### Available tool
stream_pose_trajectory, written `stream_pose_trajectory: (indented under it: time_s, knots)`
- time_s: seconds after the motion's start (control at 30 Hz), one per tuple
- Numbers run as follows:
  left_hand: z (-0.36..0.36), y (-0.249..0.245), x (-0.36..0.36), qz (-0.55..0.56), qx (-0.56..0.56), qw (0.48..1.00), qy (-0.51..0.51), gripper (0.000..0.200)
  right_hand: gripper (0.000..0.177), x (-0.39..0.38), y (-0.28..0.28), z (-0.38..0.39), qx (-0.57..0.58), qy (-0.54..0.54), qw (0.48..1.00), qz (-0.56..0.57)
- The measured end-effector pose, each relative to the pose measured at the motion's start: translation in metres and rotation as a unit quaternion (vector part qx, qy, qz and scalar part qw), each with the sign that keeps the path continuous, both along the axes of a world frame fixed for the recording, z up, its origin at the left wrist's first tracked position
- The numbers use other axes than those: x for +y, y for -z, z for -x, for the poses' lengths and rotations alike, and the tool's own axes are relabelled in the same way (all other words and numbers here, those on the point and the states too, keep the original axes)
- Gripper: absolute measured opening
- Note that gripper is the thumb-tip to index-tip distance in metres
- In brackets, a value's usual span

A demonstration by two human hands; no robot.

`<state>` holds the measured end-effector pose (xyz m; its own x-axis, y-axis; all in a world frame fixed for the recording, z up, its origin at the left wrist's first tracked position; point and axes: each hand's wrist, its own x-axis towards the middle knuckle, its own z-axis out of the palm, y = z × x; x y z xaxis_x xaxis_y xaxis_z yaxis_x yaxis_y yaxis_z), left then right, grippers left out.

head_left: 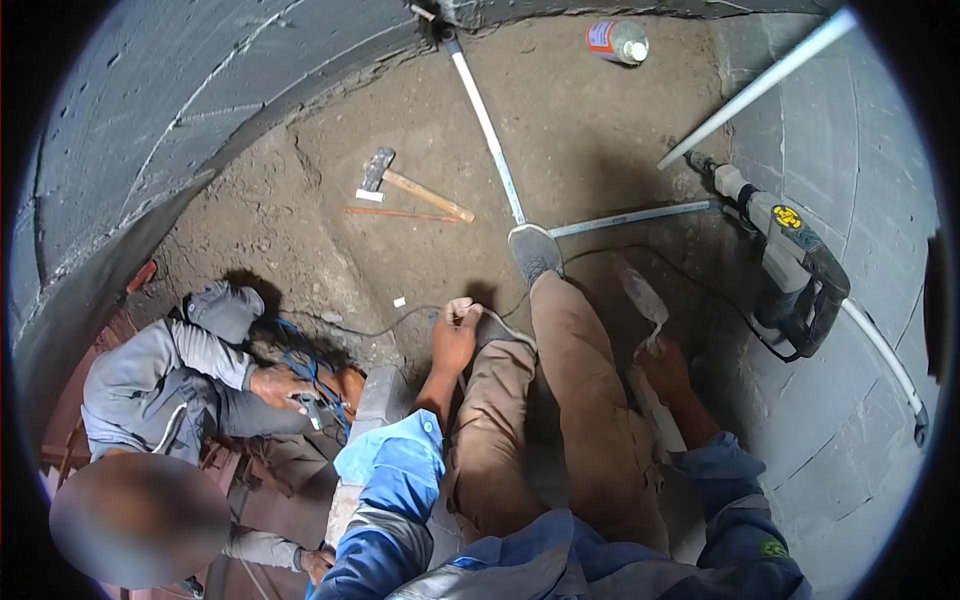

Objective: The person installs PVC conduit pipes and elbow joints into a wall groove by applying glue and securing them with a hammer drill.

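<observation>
Grey curved walls (130, 100) are being met by a brown earth floor (570, 110), on which the tools are being displayed. A trowel (643, 296) is being held near the right edge of the floor, its handle being enclosed by the curled fingers of the right hand (660, 368) and its blade being directed away from the body; whether the soil is being touched cannot be told. Beside the left shoe (492, 328), the fingers of the left hand (455, 330) are being drawn together; whether anything small is being pinched cannot be told.

Toward the far left of the floor, a hammer (428, 194) is being supported above a reddish rod (400, 213). Near the far edge, a bottle (617, 42) is being seen on its side. Two pale strips (485, 120) (640, 218) are being brought almost together at the tip of the right shoe (536, 250). Against the right wall, a power drill (795, 255) is being propped. At the near left corner, a small metal tool (312, 410) is being handled by a crouching co-worker (160, 380).

As a judgement, only the holding of the trowel is being established as the step in hand; for any blade movement, clearance from shoe and cable (640, 247) is being called for.
</observation>
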<state>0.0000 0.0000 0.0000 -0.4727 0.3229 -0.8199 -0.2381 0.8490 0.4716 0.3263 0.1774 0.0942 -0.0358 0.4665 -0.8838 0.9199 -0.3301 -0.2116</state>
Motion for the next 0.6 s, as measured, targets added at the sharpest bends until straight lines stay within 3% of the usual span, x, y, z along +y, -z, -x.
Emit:
stream_pose_trajectory:
  time_s: [0.07, 0.1, 0.17, 0.3, 0.37, 0.5, 0.6]
  knots:
    - [-0.027, -0.016, -0.018, -0.029, -0.045, 0.998, -0.022, 0.027, 0.031, 0.005, -0.018, 0.002, -0.002, 0.037, 0.997, 0.065]
    - [-0.049, 0.015, 0.010, -0.072, -0.109, 0.991, -0.022, 0.026, 0.031, 0.016, -0.017, -0.005, -0.049, 0.036, 0.998, 0.007]
    - [-0.061, 0.008, -0.017, -0.073, -0.129, 0.989, -0.026, 0.025, 0.033, -0.003, -0.005, -0.019, -0.062, -0.046, 0.995, 0.061]
    - [-0.080, -0.006, -0.054, -0.137, -0.098, 0.985, -0.030, 0.021, 0.034, -0.017, -0.012, -0.017, -0.077, -0.102, 0.990, 0.052]
    - [-0.069, -0.027, -0.055, -0.032, -0.094, 0.995, 0.001, 0.034, 0.036, -0.021, -0.018, -0.009, -0.036, -0.078, 0.996, 0.039]
    - [-0.054, -0.009, -0.097, -0.007, -0.134, 0.990, -0.043, 0.040, 0.028, -0.019, -0.010, 0.009, -0.016, -0.090, 0.996, -0.007]
    - [-0.022, -0.005, -0.091, 0.025, -0.128, 0.991, -0.031, 0.041, 0.038, 0.009, 0.016, 0.033, -0.026, -0.129, 0.991, -0.002]
